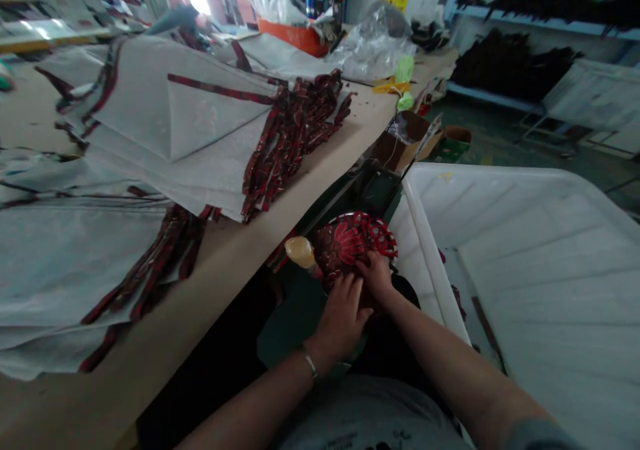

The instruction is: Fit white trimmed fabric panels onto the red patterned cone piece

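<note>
A dark red and brown patterned cloth (345, 245) with a bright red floral motif lies low between the table and the white bin, over something round with a pale rim. My left hand (341, 315) rests on the cloth's near edge, fingers stretched forward and thumb held apart. Just to its right, my right hand (376, 275) has bent fingers closed on the cloth; the fingertips are partly hidden. A yellowish rounded thing (300, 252) sits at the cloth's left side; its kind is unclear.
Left, the table (320, 182) bears stacks of pale grey fabric panels (200, 120) with dark red patterned strips. A large white bin (545, 270) stands close on my right. Beyond are an open cardboard box (407, 140), clear plastic bags (373, 43), an orange basin (293, 35) and shelves (530, 18).
</note>
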Motion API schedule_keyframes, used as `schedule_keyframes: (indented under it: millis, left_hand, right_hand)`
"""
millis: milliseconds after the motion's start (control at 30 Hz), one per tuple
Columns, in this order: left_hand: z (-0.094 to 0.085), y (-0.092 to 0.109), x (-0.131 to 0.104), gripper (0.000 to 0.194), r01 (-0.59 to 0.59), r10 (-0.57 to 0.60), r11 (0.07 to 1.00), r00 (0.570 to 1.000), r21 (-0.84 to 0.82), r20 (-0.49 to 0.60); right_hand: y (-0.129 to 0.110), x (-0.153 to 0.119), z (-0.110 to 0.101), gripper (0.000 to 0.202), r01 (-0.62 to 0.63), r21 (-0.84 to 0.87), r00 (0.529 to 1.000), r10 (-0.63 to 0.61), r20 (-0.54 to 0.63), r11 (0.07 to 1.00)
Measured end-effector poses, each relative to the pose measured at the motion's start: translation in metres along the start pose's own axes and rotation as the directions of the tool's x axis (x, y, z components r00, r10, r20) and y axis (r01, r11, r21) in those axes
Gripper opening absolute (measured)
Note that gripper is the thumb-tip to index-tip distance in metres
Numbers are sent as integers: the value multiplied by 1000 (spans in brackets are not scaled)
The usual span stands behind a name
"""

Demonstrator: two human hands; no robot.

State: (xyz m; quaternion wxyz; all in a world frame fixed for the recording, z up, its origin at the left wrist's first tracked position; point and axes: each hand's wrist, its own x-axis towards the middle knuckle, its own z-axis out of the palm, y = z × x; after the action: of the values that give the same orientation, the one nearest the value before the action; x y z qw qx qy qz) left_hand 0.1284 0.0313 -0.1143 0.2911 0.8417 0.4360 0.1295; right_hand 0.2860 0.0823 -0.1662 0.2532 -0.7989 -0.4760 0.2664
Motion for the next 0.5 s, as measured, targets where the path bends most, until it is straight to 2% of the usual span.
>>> schedule_keyframes:
  millis: [33, 100, 167, 233, 300, 367, 500]
  left_hand:
    - [20, -13, 12, 63, 125, -130, 990, 989, 64, 77]
    - [51, -39, 30, 74, 221, -246, 966, 946, 135, 211]
    - [68, -62, 41, 76, 219, -253, 966, 917, 139, 307]
    - [76, -77, 46, 74, 196, -229, 972, 909, 128, 349]
    - [83, -89, 50, 71, 177, -215, 974, 915, 141, 340]
    - [90, -99, 54, 67, 160, -203, 974, 927, 158, 315]
    - [102, -111, 60, 62, 104, -137, 986, 953, 132, 271]
  right_hand:
    - [8, 6, 10, 30, -50, -29, 998, 49, -31, 998]
    - [19, 19, 24, 61, -145, -65, 987, 140, -72, 987]
    - [27, 32, 33, 92, -207, -81, 978, 204, -54, 975]
    - [33, 43, 38, 107, -236, -91, 972, 237, 1, 968]
    - [36, 48, 38, 109, -245, -95, 967, 250, 48, 965]
    - [37, 49, 37, 101, -226, -89, 969, 233, 81, 970]
    - [28, 35, 31, 62, -156, -21, 973, 158, 167, 987]
